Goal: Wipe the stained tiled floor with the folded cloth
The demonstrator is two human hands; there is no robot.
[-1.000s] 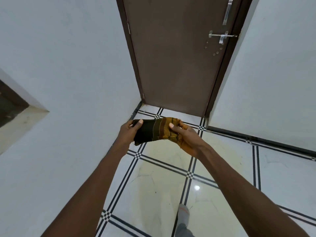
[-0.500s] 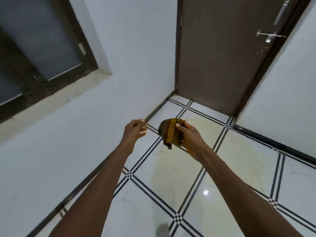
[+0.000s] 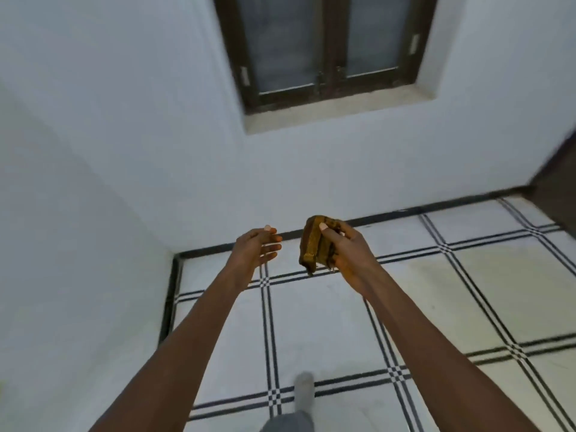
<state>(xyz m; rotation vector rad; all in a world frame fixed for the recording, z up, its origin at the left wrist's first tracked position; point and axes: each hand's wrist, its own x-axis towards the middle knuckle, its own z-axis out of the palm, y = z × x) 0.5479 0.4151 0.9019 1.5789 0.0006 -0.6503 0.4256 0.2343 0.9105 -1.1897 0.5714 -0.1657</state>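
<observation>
right hand [image 3: 349, 254] grips the folded cloth [image 3: 314, 244], a brown and mustard striped bundle, thumb across its near face and fingers curled round the far side; cloth is held up in the air well above the floor, touching nothing else. left hand [image 3: 255, 249] is just left of the cloth, apart from it, palm turned toward it, fingers loosely bent and a little spread, holding nothing. both bare forearms reach forward from the near edge. tiled floor [image 3: 327, 325] below: white glossy tiles with black double-line borders and small checker squares at the crossings; a yellowish stained patch [image 3: 486, 275] covers tiles on the right, beyond the right forearm. black skirting [image 3: 405, 212] runs along the base of the far white wall [image 3: 156, 120] and turns down the left wall. dark-framed window [image 3: 324, 48] with frosted panes sits high in the far wall above a stone sill. dark door edge [image 3: 558, 182] at far right, blurred. a foot in a grey sock [image 3: 304, 389] and grey trouser leg show at the near bottom edge between the arms.
</observation>
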